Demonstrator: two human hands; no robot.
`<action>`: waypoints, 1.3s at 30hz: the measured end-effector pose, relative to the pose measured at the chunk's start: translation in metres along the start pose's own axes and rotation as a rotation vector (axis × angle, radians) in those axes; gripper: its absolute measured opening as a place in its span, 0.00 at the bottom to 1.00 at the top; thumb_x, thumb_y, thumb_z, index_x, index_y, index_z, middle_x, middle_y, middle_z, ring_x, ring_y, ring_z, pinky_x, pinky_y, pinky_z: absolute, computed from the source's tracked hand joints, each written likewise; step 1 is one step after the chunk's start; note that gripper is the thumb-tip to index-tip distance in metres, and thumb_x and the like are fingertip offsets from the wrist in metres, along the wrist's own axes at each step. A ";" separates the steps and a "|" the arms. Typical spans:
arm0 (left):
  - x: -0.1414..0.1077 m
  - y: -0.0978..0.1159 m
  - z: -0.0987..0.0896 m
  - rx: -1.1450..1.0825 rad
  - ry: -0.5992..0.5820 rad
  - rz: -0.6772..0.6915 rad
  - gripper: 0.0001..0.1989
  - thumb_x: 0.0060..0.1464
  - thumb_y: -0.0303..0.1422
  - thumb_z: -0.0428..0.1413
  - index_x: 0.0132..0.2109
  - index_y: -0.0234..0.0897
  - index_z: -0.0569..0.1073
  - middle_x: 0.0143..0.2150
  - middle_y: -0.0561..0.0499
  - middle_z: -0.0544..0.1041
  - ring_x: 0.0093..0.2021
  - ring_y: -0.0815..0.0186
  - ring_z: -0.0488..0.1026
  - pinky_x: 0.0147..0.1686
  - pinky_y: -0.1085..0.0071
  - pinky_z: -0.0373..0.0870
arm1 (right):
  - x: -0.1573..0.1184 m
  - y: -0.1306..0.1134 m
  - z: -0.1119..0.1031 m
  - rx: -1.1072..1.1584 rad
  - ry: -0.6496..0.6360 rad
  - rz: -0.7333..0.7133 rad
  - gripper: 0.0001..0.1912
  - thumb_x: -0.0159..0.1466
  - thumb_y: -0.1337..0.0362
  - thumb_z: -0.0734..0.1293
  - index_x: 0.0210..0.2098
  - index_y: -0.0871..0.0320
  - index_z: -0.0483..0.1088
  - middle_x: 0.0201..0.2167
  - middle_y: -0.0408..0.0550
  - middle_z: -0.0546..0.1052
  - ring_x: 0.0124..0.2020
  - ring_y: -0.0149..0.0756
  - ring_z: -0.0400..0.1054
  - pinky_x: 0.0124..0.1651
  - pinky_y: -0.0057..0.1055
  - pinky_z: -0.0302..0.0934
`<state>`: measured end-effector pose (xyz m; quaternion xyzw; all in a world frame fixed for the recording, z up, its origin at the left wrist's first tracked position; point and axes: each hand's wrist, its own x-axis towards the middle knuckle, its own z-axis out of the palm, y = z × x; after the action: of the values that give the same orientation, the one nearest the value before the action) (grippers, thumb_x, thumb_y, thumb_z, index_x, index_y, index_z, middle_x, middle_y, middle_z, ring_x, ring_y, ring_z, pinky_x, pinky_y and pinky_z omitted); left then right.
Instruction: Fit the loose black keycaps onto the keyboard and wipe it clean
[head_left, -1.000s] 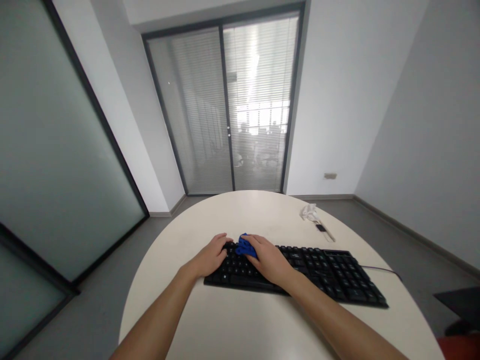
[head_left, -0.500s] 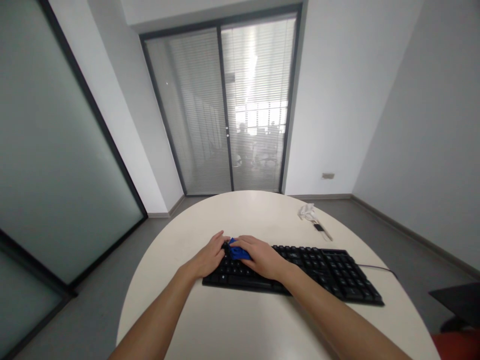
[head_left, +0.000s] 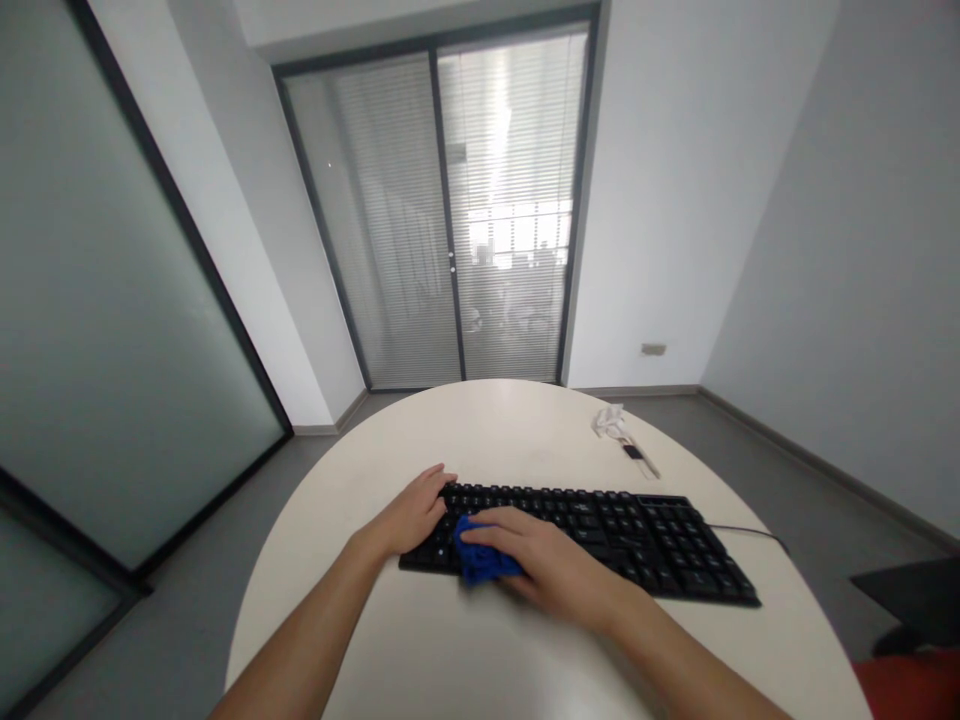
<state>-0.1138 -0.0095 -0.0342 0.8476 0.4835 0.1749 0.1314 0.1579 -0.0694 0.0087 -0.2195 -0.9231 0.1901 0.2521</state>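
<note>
A black keyboard (head_left: 637, 540) lies across the round cream table (head_left: 480, 430). My left hand (head_left: 412, 510) rests over its left end, fingers stretched along the edge and the thumb on the keys. Under the fingers of my right hand (head_left: 544, 560) is a bunched blue cloth (head_left: 480, 560), pressed on the left part of the keyboard near its front edge. The right palm and fingers cover some of the middle keys.
Toward the table's far right lie a crumpled white tissue (head_left: 609, 420) and a thin stick-like item with a dark band (head_left: 634, 453). The keyboard's cable (head_left: 750, 530) runs off to the right. A red and black chair (head_left: 907, 640) shows at the lower right.
My right hand has slid the blue cloth toward me, from the upper key rows to the keyboard's front edge. The left hand has stayed at the left end.
</note>
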 end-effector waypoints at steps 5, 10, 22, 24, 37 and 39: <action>0.001 0.008 -0.005 0.153 0.079 0.103 0.24 0.58 0.23 0.47 0.61 0.35 0.69 0.62 0.43 0.71 0.66 0.56 0.62 0.68 0.51 0.55 | -0.009 0.040 -0.011 -0.137 0.283 0.238 0.28 0.65 0.73 0.64 0.63 0.51 0.65 0.63 0.52 0.68 0.65 0.42 0.61 0.68 0.45 0.55; 0.003 0.027 -0.003 0.196 0.090 0.157 0.24 0.59 0.25 0.49 0.62 0.35 0.68 0.63 0.43 0.71 0.64 0.56 0.66 0.67 0.54 0.58 | -0.010 0.069 -0.004 -0.095 0.255 0.295 0.25 0.66 0.67 0.66 0.62 0.53 0.66 0.60 0.52 0.72 0.60 0.43 0.67 0.65 0.46 0.59; 0.005 0.028 0.002 0.063 0.046 0.178 0.20 0.68 0.35 0.47 0.64 0.39 0.66 0.62 0.44 0.71 0.61 0.57 0.67 0.63 0.56 0.63 | -0.011 0.043 -0.011 -0.039 0.106 0.126 0.24 0.66 0.68 0.67 0.61 0.51 0.68 0.59 0.50 0.73 0.61 0.41 0.66 0.65 0.41 0.59; 0.005 0.026 0.002 0.064 0.039 0.178 0.20 0.68 0.36 0.47 0.64 0.38 0.66 0.62 0.44 0.71 0.61 0.57 0.67 0.63 0.57 0.63 | -0.009 0.034 -0.009 -0.003 0.065 0.089 0.23 0.66 0.67 0.67 0.61 0.52 0.68 0.59 0.51 0.73 0.61 0.40 0.66 0.66 0.39 0.58; 0.006 0.016 0.001 0.029 0.057 0.179 0.21 0.67 0.34 0.49 0.64 0.40 0.67 0.62 0.45 0.72 0.61 0.58 0.68 0.63 0.57 0.63 | -0.006 0.010 -0.011 0.052 0.093 0.043 0.26 0.65 0.71 0.65 0.62 0.50 0.67 0.60 0.51 0.72 0.61 0.40 0.65 0.65 0.40 0.59; 0.005 0.016 0.000 0.029 0.060 0.175 0.21 0.66 0.34 0.49 0.64 0.39 0.67 0.62 0.45 0.72 0.61 0.58 0.68 0.63 0.57 0.63 | -0.009 0.024 -0.013 -0.048 0.238 0.118 0.27 0.66 0.72 0.63 0.63 0.49 0.65 0.62 0.52 0.69 0.63 0.42 0.63 0.66 0.45 0.57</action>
<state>-0.0987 -0.0131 -0.0271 0.8827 0.4140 0.2040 0.0886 0.1800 -0.0507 0.0047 -0.3003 -0.8764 0.1550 0.3430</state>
